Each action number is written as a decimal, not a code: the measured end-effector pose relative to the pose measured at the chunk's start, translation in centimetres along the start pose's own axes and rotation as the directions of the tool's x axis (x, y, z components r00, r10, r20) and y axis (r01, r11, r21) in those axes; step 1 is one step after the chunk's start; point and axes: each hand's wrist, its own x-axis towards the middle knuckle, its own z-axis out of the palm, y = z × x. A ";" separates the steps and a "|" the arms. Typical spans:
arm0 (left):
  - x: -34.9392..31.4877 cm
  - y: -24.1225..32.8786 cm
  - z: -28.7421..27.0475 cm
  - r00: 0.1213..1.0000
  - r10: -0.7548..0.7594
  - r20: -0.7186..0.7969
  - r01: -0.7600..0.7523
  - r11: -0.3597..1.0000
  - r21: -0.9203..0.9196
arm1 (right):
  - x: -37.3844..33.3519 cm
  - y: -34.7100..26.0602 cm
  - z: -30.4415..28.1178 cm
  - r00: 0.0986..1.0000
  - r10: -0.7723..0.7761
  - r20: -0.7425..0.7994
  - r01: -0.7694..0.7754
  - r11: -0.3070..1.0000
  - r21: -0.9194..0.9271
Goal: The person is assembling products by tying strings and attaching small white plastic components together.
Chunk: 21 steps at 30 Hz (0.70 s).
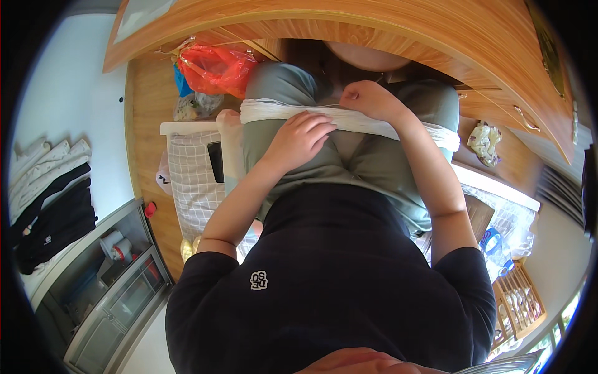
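Wooden desk (398,37) hides knees; left hand (300,138) flat, right hand (367,100) fisted on white cloth (355,119)

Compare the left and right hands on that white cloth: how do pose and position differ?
The left hand lies flat, palm down, fingers spread over the white cloth; the right hand is curled into a loose fist, seemingly pinching it. The left hand sits nearer the body, over the left thigh; the right hand is farther out, at the cloth's upper edge. Both are bare and touch the same cloth across the lap.

cloth (349,119) across lap, bag (215,67) left
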 end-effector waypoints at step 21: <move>2.3 1.2 -6.4 0.720 0.208 -0.662 -0.151 0.978 0.143 | -10.1 -23.6 -12.1 0.947 -0.151 -0.283 0.207 0.962 0.178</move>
